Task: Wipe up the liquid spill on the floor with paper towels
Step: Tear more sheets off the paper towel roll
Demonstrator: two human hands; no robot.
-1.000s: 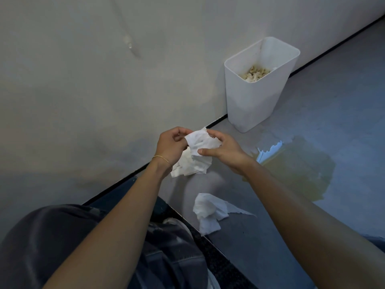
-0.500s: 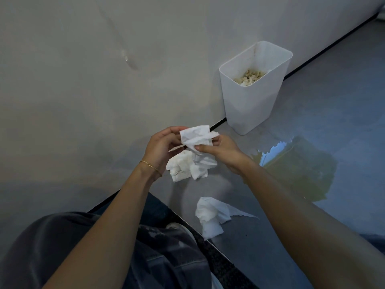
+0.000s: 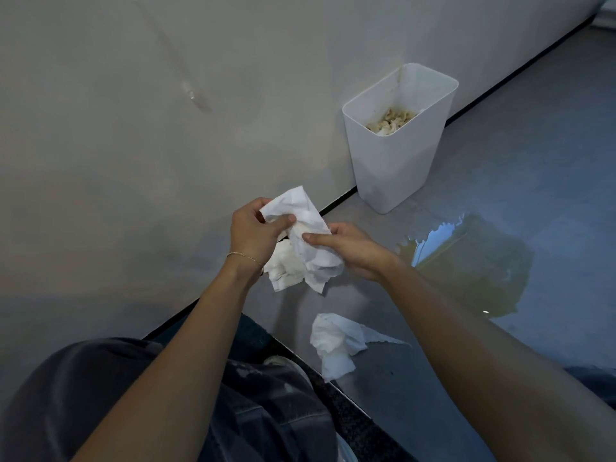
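The spill [image 3: 466,261] lies as a broad, glossy, yellowish pool on the grey floor [image 3: 550,145] at the middle right of the frame, its far edge close to the foot of a white bin [image 3: 396,175] that stands against the wall [image 3: 133,128]. No paper touches it. The paper towel [image 3: 308,241] meant for it hangs in the air at the centre of the frame, left of the pool and apart from it. The left hand [image 3: 253,235] pinches its upper flap between thumb and fingers, and the right hand [image 3: 353,250] pinches the crumpled body with the thumb on top, so each grip is narrow and closed on the paper. Folds dangle below both hands; whether this is one sheet or several stuck together is hard to tell in the dim light. A second towel [image 3: 336,345] lies crumpled on the floor below the hands, near the pool but not in it. The bin holds stained, balled paper [image 3: 391,120]. The step in hand looks like sorting or opening the paper before wiping. Pulled apart too hard, the thin sheet could tear. Left bunched, it would soak little and push liquid outward toward the bin and wall. The pool is large for the paper at hand, so a saturated wad may drip on its way to the bin.
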